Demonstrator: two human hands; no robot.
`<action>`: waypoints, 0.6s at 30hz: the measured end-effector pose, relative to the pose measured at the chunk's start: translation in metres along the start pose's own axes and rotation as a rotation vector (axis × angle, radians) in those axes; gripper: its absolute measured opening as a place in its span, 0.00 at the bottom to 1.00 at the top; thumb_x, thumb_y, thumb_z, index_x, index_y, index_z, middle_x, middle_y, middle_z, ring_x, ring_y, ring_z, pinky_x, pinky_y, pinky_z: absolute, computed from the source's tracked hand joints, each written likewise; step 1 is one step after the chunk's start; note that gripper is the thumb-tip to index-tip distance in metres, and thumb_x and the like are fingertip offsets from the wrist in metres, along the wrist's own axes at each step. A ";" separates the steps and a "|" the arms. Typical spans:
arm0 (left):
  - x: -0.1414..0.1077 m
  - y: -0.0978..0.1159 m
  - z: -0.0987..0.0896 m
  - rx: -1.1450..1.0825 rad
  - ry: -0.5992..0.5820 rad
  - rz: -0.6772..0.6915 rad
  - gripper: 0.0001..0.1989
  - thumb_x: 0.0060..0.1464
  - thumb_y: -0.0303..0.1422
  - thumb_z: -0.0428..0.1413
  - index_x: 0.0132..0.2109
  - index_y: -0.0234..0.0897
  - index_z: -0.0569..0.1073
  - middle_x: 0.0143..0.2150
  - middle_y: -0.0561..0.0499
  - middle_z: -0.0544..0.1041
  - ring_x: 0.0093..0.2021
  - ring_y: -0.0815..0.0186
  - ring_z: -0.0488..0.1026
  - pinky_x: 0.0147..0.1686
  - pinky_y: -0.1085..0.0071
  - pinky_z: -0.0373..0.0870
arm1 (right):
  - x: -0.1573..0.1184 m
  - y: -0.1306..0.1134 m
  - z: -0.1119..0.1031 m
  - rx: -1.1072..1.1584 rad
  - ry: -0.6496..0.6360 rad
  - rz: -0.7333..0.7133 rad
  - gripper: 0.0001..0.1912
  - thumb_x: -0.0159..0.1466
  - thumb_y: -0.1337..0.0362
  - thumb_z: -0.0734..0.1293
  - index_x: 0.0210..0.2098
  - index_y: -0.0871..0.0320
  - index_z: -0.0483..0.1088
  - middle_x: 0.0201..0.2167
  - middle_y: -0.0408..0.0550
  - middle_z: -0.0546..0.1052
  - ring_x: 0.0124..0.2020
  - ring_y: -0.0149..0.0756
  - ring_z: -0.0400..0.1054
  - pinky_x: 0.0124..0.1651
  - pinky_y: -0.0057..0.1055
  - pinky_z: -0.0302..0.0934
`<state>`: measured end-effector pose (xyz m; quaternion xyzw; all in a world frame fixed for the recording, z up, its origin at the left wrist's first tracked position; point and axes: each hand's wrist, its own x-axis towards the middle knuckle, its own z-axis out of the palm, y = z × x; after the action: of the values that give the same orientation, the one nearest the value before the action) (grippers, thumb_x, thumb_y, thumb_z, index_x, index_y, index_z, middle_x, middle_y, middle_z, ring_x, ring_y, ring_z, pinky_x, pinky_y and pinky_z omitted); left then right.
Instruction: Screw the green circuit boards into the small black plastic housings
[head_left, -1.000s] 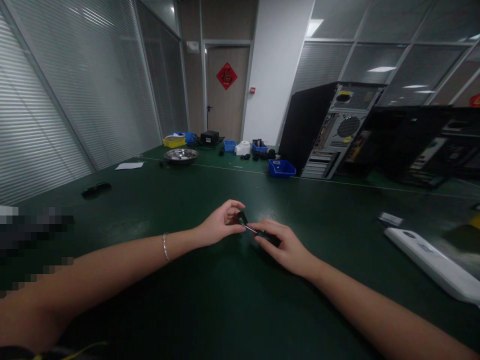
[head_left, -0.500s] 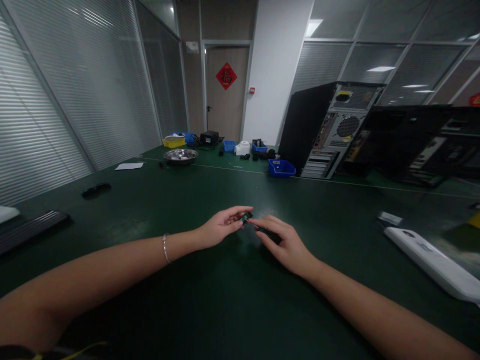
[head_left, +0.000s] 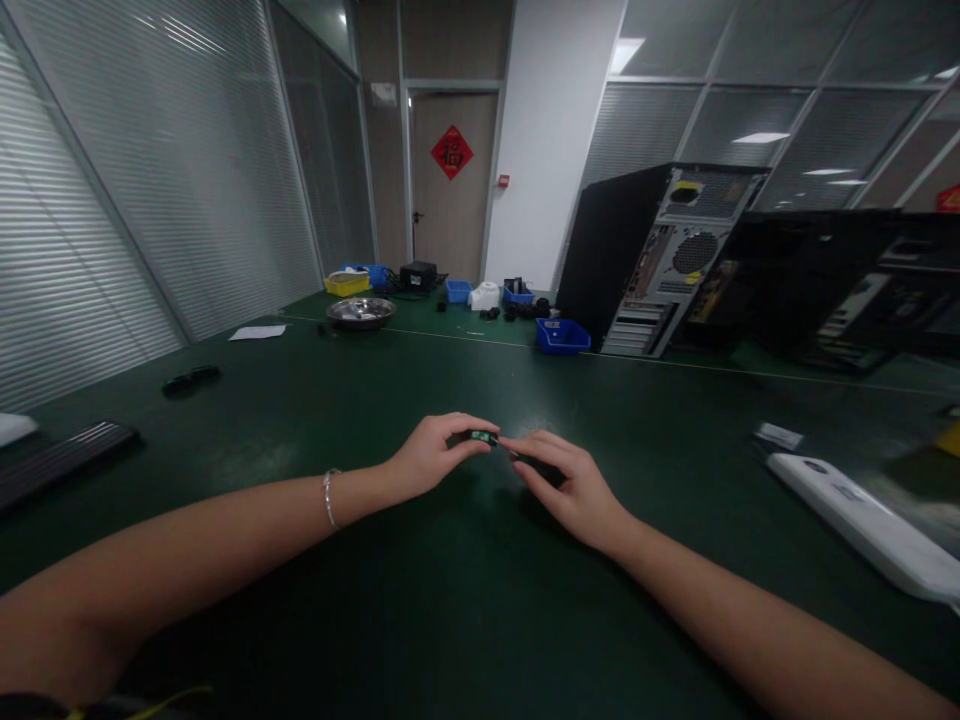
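My left hand (head_left: 437,455) pinches a small green circuit board (head_left: 482,436) with dark edges between thumb and fingertips, held just above the table. From the other side, my right hand (head_left: 566,485) reaches in with its index fingertip close to the board's right end. A thin, dark, slender thing seems to lie between the right thumb and fingers, too small and dim to name. Whether that fingertip touches the board, I cannot tell. Beneath both hands is the dark green tabletop (head_left: 450,600).
At the left are a keyboard (head_left: 71,460) and sunglasses-like dark objects (head_left: 190,380). Farther back stand a metal bowl (head_left: 361,313), a blue bin (head_left: 562,337) and a computer tower (head_left: 660,260). A long white device (head_left: 862,520) lies at the right.
My left hand has turned the circuit board to lie more level and shifted slightly left, its fingers now closer over it. My right hand has hardly moved.
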<state>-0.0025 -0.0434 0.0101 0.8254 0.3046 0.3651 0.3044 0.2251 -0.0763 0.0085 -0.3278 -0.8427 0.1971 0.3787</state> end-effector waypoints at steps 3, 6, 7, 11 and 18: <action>0.000 0.000 -0.001 0.021 0.018 0.027 0.13 0.59 0.31 0.56 0.51 0.40 0.76 0.48 0.47 0.77 0.50 0.60 0.73 0.50 0.65 0.67 | 0.000 0.001 0.000 -0.006 -0.008 0.002 0.17 0.67 0.67 0.63 0.54 0.52 0.70 0.42 0.51 0.76 0.42 0.40 0.71 0.45 0.38 0.67; 0.000 0.000 -0.001 0.056 0.009 0.055 0.13 0.58 0.31 0.57 0.51 0.39 0.76 0.48 0.46 0.78 0.49 0.60 0.73 0.51 0.65 0.68 | 0.000 0.001 0.000 -0.012 -0.022 0.007 0.16 0.67 0.67 0.63 0.54 0.52 0.71 0.42 0.51 0.76 0.42 0.40 0.71 0.46 0.38 0.66; 0.000 0.000 -0.001 0.064 0.005 0.058 0.14 0.58 0.31 0.57 0.51 0.39 0.76 0.49 0.46 0.78 0.50 0.60 0.73 0.51 0.65 0.68 | 0.001 0.002 0.000 -0.014 -0.026 0.008 0.16 0.67 0.67 0.63 0.53 0.52 0.71 0.42 0.51 0.76 0.42 0.40 0.71 0.46 0.38 0.66; -0.002 -0.001 -0.001 0.080 -0.012 0.065 0.14 0.59 0.29 0.55 0.51 0.41 0.76 0.49 0.47 0.78 0.50 0.60 0.74 0.52 0.64 0.67 | 0.001 0.002 0.000 -0.018 -0.039 0.005 0.16 0.67 0.67 0.63 0.54 0.52 0.71 0.42 0.51 0.76 0.42 0.40 0.71 0.45 0.38 0.67; -0.002 0.001 -0.001 0.042 -0.031 0.060 0.12 0.60 0.30 0.55 0.50 0.40 0.76 0.47 0.49 0.79 0.48 0.62 0.75 0.50 0.67 0.68 | 0.001 -0.001 -0.002 -0.013 -0.053 -0.002 0.18 0.67 0.68 0.63 0.55 0.51 0.70 0.42 0.50 0.76 0.41 0.39 0.71 0.45 0.37 0.67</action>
<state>-0.0045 -0.0448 0.0107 0.8460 0.2825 0.3546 0.2805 0.2259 -0.0762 0.0104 -0.3240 -0.8541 0.1999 0.3544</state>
